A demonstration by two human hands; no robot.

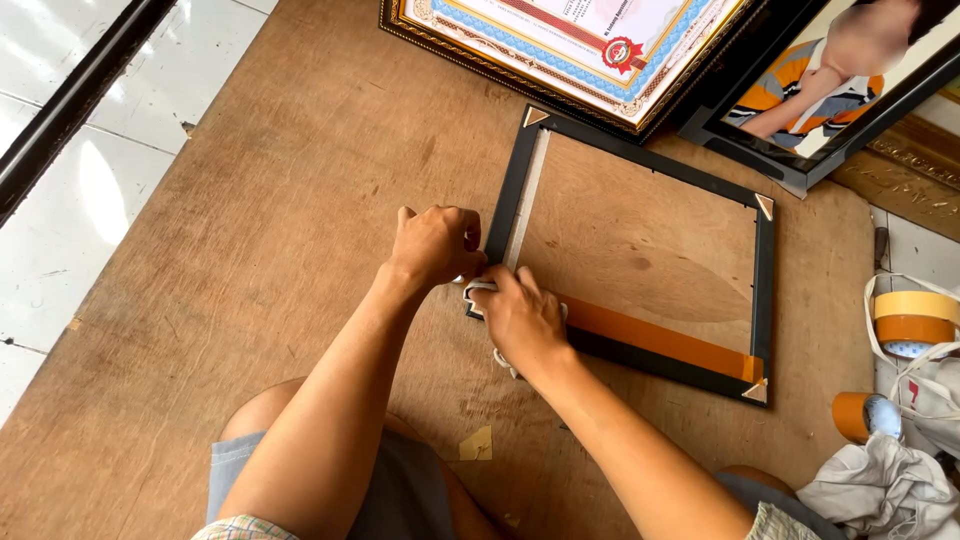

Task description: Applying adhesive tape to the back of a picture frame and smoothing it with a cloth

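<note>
A person, seen from their own head looking down, works on a large brown plywood board (280, 230) that lies over a white tiled floor (70, 190). An empty black rectangular picture frame (765, 290) lies flat on the board, face down, with small metal corner pieces and the wood showing through its opening. A strip of orange-brown tape (660, 340) runs along the frame's near rail, and a pale strip runs along its left rail.

Both hands meet at the frame's near left corner. The left hand (435, 245) is curled into a closed grip at the outer edge of that corner; what it pinches is hidden under its fingers. The right hand (520, 320) presses down on the same corner, fingers bent over a bit of white backing strip (478, 290); whether it grips the strip or only pins it, I cannot tell.

Beyond the frame lie a framed certificate with a gold ornate border (570, 45) and a framed photograph in black (830, 90). At the right edge are two rolls of tan tape (915, 320) stacked, another roll (855, 415) nearer, and crumpled white cloth (880, 490). A small yellow scrap (478, 445) lies near the person's knees.
</note>
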